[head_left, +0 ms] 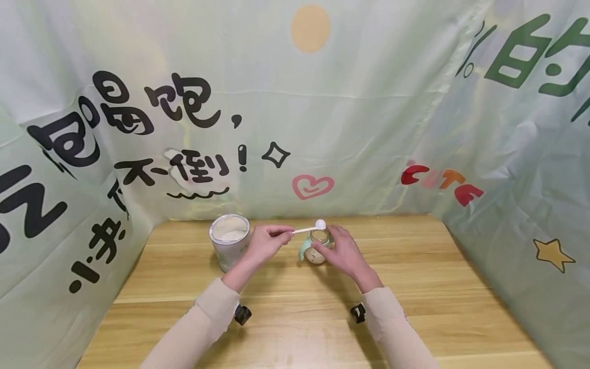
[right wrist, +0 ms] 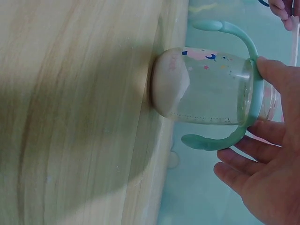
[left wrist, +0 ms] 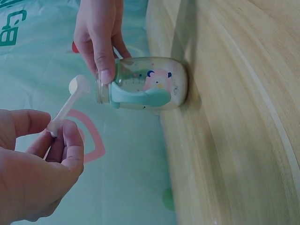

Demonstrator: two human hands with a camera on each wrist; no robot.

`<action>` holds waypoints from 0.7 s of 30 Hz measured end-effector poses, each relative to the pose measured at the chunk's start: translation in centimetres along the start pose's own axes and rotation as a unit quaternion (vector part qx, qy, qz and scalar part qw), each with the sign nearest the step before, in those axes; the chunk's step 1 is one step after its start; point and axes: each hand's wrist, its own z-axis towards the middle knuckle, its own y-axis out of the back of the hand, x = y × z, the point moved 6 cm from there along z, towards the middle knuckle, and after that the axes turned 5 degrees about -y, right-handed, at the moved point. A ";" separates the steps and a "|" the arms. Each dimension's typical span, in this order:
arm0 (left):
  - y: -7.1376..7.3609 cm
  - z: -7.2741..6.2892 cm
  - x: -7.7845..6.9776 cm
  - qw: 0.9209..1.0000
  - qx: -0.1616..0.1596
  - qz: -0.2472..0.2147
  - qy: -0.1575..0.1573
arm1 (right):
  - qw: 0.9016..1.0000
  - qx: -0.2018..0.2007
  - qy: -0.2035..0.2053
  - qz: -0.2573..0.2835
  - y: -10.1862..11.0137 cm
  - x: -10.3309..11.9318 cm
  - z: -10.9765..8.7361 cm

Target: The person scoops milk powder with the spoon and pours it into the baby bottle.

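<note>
Bottle (head_left: 317,255) upright on the table (head_left: 295,312), centre of the head view, with a white scoop (head_left: 320,224) at its mouth.
Left hand (head_left: 267,243) pinches the end of the scoop's handle, thumb against fingers; right hand (head_left: 343,251) grips the bottle's neck, its outer fingers loose. Best, I'd judge, to centre the scoop's bowl over the mouth, tip it slowly and brace the bottle; how full the bowl is, I cannot tell. A tin (head_left: 226,253) of pale powder stands left of centre, just beside the left hand. Right-hand fingers crowd the rim, and green handles (right wrist: 206,142) jut from the collar.
</note>
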 end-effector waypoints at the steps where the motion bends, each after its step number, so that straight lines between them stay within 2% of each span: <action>1: 0.0 0.0 0.0 1.000 0.000 0.003 0.001 | 1.000 0.001 0.000 0.000 0.0 0.0 0.0; 7: 0.3 -0.1 -0.3 1.000 -0.013 0.010 0.004 | 1.000 0.008 -0.002 -0.003 0.2 0.0 0.1; 12: 0.5 0.1 -0.6 0.999 -0.033 -0.039 0.005 | 1.000 0.000 0.005 0.003 0.8 0.3 0.7; 16: 0.9 0.4 -0.9 0.995 -0.056 -0.083 -0.003 | 0.999 -0.012 0.027 0.022 1.6 1.3 1.0; 21: 1.4 0.4 -1.1 0.993 -0.073 -0.097 -0.007 | 0.999 -0.004 0.032 0.017 2.3 2.2 1.3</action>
